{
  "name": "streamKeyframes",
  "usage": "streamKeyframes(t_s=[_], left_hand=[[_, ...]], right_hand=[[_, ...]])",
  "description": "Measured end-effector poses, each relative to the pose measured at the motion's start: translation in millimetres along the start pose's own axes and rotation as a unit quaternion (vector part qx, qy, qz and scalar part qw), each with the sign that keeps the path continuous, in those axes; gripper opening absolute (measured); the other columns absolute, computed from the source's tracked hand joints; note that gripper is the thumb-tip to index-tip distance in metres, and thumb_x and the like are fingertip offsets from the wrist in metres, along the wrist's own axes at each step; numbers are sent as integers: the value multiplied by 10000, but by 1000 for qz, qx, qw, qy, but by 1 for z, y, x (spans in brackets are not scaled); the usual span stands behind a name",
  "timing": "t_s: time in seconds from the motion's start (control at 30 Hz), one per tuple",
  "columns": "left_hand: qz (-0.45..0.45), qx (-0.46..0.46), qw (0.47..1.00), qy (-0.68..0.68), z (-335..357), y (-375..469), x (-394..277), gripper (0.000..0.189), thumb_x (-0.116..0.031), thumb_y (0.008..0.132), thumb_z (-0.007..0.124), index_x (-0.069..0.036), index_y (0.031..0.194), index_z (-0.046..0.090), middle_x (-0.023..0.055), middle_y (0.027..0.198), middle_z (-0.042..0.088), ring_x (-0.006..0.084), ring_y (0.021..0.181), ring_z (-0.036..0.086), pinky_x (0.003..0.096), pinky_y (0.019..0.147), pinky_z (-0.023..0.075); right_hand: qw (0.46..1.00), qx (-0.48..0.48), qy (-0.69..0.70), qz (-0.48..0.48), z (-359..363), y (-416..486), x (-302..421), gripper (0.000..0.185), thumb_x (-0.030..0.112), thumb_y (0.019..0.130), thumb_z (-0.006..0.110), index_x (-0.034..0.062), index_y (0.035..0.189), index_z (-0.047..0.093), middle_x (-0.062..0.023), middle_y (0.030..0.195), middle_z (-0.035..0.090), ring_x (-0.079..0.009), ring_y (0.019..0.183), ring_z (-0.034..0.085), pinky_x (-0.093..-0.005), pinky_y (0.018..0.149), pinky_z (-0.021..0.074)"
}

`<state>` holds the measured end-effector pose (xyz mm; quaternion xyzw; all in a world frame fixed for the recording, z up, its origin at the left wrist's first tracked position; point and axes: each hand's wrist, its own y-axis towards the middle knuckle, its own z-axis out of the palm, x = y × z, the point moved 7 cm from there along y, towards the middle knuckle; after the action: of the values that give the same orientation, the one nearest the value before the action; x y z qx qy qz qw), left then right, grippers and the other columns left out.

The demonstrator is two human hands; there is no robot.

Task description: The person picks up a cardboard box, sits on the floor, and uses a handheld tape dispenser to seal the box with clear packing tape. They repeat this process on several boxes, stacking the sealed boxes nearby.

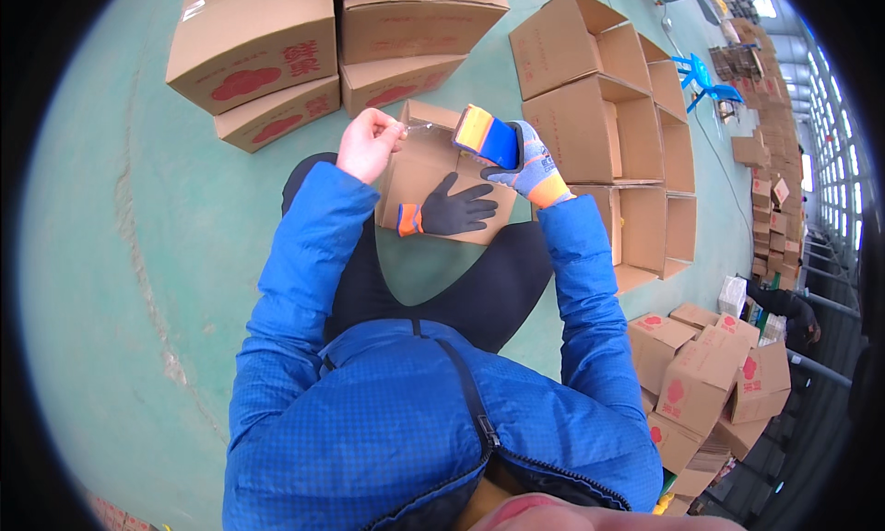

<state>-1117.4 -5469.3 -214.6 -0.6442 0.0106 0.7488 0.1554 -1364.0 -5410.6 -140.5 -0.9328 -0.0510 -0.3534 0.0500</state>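
Observation:
My bare left hand (371, 144) pinches a small strip of clear tape (420, 126) between thumb and fingers. Around a blue and yellow-orange tape dispenser (487, 137) is my right hand (532, 163), in a grey-blue knit glove with an orange cuff and dark palm. Both hands are above a cardboard box (422, 159) that stands between my knees. On that box lies a loose work glove (459, 207), dark palm up, fingers spread to the right, its orange cuff to the left.
Closed cartons with red print (256, 47) stand beyond my left hand. Open empty cartons (567, 126) are stacked on the right. Further right are a heap of cartons (698, 386), a blue plastic stool (705, 81) and a person in dark clothes (795, 317). The green floor (173, 254) has a long crack.

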Motion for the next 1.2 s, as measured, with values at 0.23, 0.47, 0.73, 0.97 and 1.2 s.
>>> streamKeyframes(t_s=[0.23,0.47,0.73,0.97,1.2], left_hand=[[-102,-43,993,38,-17,-1,44,130,-84,899,626,8,914,536,90,849,628,144,733,619,281,680,547],[137,95,986,-26,30,38,-40,114,-110,902,634,-15,923,575,42,858,640,94,791,585,241,755,483],[-22,28,968,249,10,79,44,170,-184,821,685,-21,781,662,44,662,649,103,558,576,283,530,468],[-143,-57,951,270,-30,61,162,128,-113,807,675,4,826,629,80,706,650,139,556,603,309,536,523],[-174,-167,960,145,-22,39,179,209,-39,823,691,15,891,501,117,740,601,184,528,605,351,501,573]], right_hand=[[999,44,-12,11,35,7,-8,725,192,606,863,26,1198,479,-167,1122,557,-312,1039,565,-380,885,469],[994,-42,104,-8,-61,15,-9,522,82,701,765,31,1153,510,-101,1011,627,-169,917,602,-334,814,506],[996,65,-51,46,43,55,-104,642,152,711,693,56,1302,461,-195,1185,587,-325,1139,563,-369,953,445],[994,36,-66,84,103,26,-124,609,217,712,740,58,1242,485,-230,1199,542,-390,1117,546,-411,955,440],[987,13,-157,31,106,13,-102,498,99,729,672,47,1193,497,-235,1115,554,-414,1081,536,-438,938,444]])
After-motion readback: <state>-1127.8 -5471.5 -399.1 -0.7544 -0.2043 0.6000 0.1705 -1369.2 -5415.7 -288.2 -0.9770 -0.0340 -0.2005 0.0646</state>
